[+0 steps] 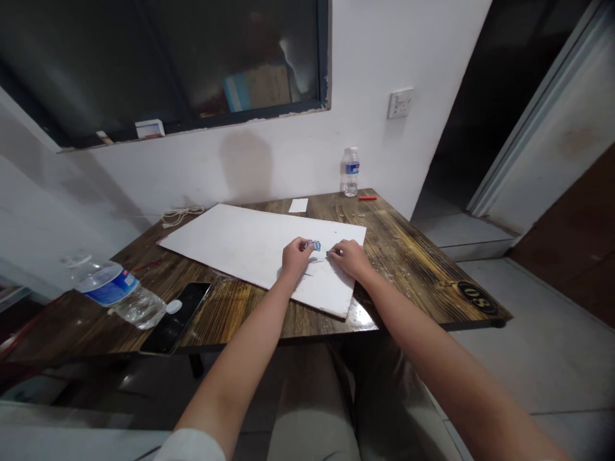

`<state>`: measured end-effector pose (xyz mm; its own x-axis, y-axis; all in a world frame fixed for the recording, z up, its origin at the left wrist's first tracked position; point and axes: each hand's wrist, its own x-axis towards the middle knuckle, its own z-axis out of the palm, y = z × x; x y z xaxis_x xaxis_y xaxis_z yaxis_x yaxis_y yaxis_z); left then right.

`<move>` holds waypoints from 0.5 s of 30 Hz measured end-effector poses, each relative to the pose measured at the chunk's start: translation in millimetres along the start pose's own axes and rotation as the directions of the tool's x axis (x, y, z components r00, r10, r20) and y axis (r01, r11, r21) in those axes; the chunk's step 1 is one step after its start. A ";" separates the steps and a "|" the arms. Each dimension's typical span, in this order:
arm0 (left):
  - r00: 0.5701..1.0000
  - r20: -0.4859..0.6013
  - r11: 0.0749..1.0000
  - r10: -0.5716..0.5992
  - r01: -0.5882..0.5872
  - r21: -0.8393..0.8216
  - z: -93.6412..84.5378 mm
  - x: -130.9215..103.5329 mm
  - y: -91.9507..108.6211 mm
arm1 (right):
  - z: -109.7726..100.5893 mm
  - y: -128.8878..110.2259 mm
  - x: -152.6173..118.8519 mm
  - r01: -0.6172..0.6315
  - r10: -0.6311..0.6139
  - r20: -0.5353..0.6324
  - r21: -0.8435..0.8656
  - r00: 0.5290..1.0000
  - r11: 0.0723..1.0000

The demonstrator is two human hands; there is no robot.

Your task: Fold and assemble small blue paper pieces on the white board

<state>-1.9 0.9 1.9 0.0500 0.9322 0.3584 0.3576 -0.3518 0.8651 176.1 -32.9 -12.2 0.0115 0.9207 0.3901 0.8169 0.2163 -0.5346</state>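
Over the right part of a white board, both my hands work close together. My left hand is closed, pinching a small blue-and-white printed piece between thumb and fingertips. Facing it, my right hand is closed too, its fingertips on a tiny dark bluish piece whose kind I cannot make out. A narrow gap separates the two pieces. Thin dark marks or slivers show on the board below my left hand; they are too small to name.
A large water bottle lies tilted at the left, beside a black phone and a white round cap. Toward the wall are a white cable, a paper slip, a small water bottle and a red stick-like object.
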 end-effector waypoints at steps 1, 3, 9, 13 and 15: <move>1.000 -0.003 1.000 0.002 -0.002 -0.001 -0.2 0.0 0.1 | 0.1 0.7 1.1 -0.006 0.006 -0.013 0.034 1.000 0.999; 1.000 -0.004 1.000 0.008 -0.008 -0.005 -0.3 0.2 0.0 | 0.2 2.5 3.8 -0.024 0.030 -0.046 0.131 0.998 0.991; 1.000 0.014 1.000 0.005 -0.005 -0.005 0.7 1.6 -3.1 | -0.1 4.0 9.5 -0.082 0.136 -0.094 0.441 0.986 0.894; 0.999 0.052 1.000 0.007 -0.006 -0.021 1.3 1.0 -2.0 | -2.2 -1.2 7.8 -0.098 0.146 -0.045 0.547 0.988 0.832; 0.997 0.077 0.999 0.011 -0.008 -0.040 1.6 0.1 -0.2 | -3.2 -3.8 6.4 -0.081 0.137 -0.060 0.558 0.989 0.826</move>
<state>-0.5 1.2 1.2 0.1256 0.9321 0.3396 0.3198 -0.3621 0.8756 174.9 -28.9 -5.3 0.1575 0.9206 0.3573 0.3521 0.2857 -0.8913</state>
